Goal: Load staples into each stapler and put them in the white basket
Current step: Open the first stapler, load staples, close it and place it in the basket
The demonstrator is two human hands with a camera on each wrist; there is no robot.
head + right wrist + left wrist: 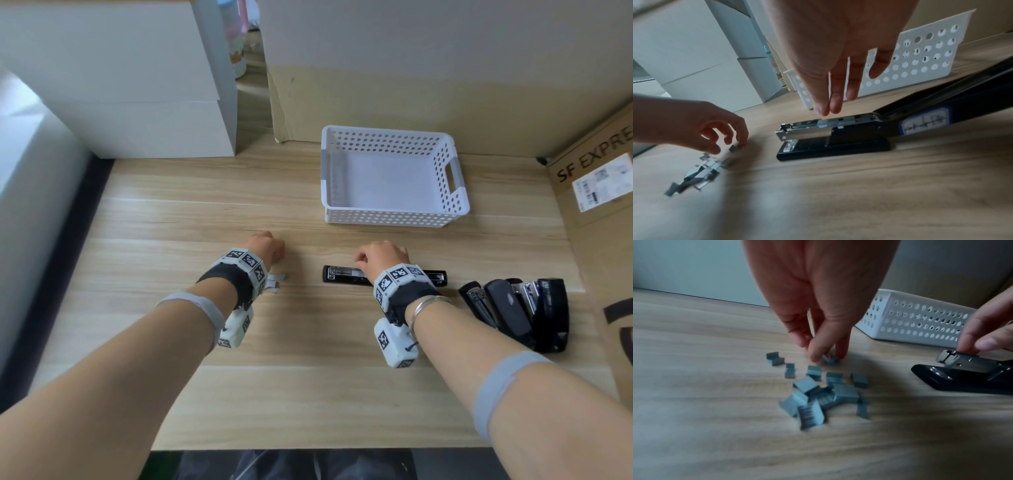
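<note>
A black stapler (346, 276) lies opened out flat on the wooden table, its metal magazine (813, 129) facing up. My right hand (827, 110) hangs over it with straight fingers, the fingertips (970, 347) touching the top of the magazine. Left of the stapler lies a loose pile of staple strips (824, 394). My left hand (828, 356) reaches down at the far edge of the pile and pinches one small staple strip (830, 360) between thumb and fingers, still on the table. The white perforated basket (442, 216) stands empty behind the stapler.
Several more black staplers (520, 308) lie heaped at the right, next to a cardboard box (603, 192). White boxes (137, 102) stand at the back left, and a cardboard wall (445, 85) rises behind the basket.
</note>
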